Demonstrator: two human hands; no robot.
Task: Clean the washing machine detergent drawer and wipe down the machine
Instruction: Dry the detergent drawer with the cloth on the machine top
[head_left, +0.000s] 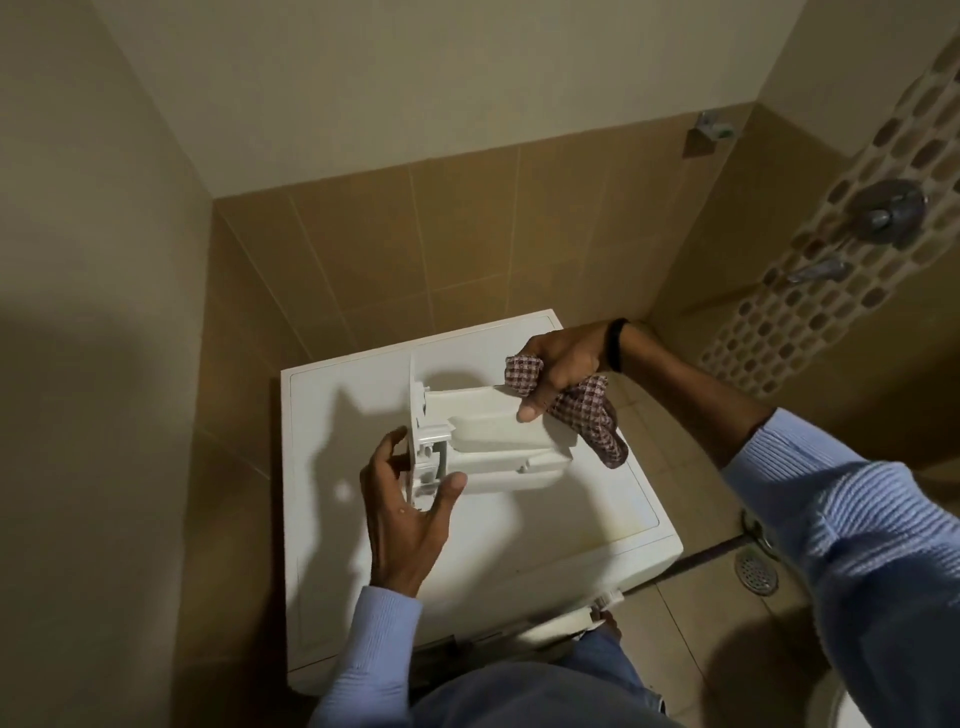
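Observation:
A white detergent drawer (493, 441) is held above the top of the white washing machine (545, 525), its front panel turned to the left. My left hand (405, 509) grips that front panel end, thumb on the near side. My right hand (558, 371) is closed around a red-and-white checked cloth (592, 415) at the drawer's far right end, with its thumb touching the drawer's inner compartment. The cloth's loose end hangs down past the drawer's right side.
The machine stands in a corner of brown-tiled walls. A round floor drain (757, 570) lies on the tiled floor to the right. Shower taps (885, 213) are mounted on the mosaic wall strip at the right. My legs are against the machine's front.

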